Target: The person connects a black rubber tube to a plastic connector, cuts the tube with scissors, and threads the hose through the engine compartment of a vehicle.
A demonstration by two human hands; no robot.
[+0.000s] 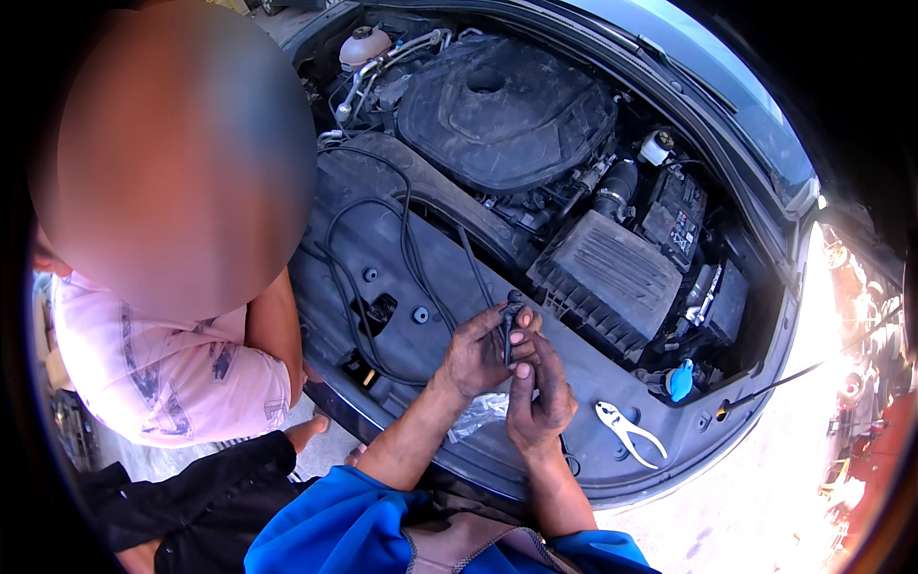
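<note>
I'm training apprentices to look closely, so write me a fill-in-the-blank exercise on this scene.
1. In the picture, the silver metal pliers lie to the ____ of the person's right hand.
2. The small, slender part in the left hand is coloured ____.
3. The round plastic cap nearest the pliers is bright ____.

Missing words: right; black; blue.

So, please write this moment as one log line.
left hand: holding small black part; right hand: at its lower end; pliers: on front panel, right of hands; cable: looped on panel
</note>
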